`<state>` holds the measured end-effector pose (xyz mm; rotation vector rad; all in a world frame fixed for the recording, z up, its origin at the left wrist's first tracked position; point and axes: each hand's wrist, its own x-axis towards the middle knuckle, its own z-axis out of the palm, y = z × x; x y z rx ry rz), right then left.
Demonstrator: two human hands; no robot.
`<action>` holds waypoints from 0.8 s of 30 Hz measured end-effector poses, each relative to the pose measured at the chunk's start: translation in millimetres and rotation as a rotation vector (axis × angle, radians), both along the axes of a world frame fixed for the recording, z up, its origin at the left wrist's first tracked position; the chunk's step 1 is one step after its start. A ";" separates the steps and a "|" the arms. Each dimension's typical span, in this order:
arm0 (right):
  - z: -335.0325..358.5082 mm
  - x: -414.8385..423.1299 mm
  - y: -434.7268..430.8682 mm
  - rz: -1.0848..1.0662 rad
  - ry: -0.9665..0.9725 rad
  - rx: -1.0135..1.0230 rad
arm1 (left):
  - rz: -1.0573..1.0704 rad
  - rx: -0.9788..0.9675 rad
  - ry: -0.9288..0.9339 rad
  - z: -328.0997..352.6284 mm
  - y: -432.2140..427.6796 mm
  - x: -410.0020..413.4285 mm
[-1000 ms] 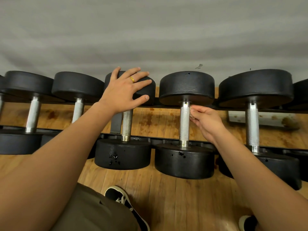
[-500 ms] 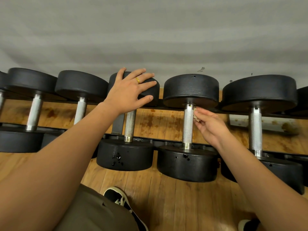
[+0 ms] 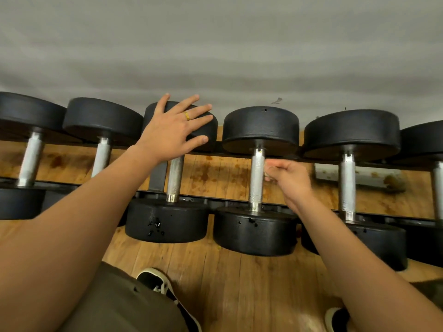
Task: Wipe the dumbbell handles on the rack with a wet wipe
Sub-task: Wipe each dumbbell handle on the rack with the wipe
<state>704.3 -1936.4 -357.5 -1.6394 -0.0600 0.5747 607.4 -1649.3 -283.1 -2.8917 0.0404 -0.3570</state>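
Nearest the person, an olive trouser leg [image 3: 115, 305] and a black shoe [image 3: 165, 288] with white laces are over the wood floor [image 3: 239, 283]. The toe of a second shoe [image 3: 335, 317] shows at the bottom right. Both bare forearms reach over the floor to the rack [image 3: 213, 202], where a row of black dumbbells [image 3: 103, 116] lies across its two rails, handles pointing away from the person. The right hand [image 3: 290, 180] is at the steel handle [image 3: 256, 188] of the fourth dumbbell [image 3: 254, 233] from the left, about midway between the rails. Its grip is curled, pinching a small pale wipe [image 3: 266, 173] at the handle's right side; whether the wipe touches the steel cannot be told, and little of it shows. Farther back, the left hand [image 3: 172, 133], wearing a gold ring [image 3: 186, 115], lies on the far head of the third dumbbell [image 3: 165, 221] at the rack's rear rail, its grip spread flat with fingers straight and apart. A grey wall [image 3: 215, 56] rises behind the rack.
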 end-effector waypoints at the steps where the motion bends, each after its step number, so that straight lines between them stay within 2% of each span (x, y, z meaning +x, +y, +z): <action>1: -3.5 -6.6 -4.4 0.011 0.011 -0.007 | -0.002 -0.005 -0.006 0.1 -0.2 -0.2; 7: 8.4 0.2 -7.8 0.081 -0.075 -0.102 | 0.000 -0.033 -0.009 0.6 -1.5 -0.3; 10: 10.3 -4.0 -9.2 0.085 -0.033 -0.082 | 0.004 -0.043 0.003 1.9 -1.6 -1.8; 13: 2.7 -21.9 -26.7 0.167 0.013 -0.156 | 0.001 -0.042 0.016 3.3 -1.3 -1.3; 17: 6.3 -31.3 -40.6 0.297 -0.026 -0.282 | -0.002 -0.031 0.022 2.0 1.2 -1.1; 24: 9.9 -31.5 -41.1 0.350 -0.025 -0.328 | -0.001 -0.054 0.031 4.5 -1.0 -1.3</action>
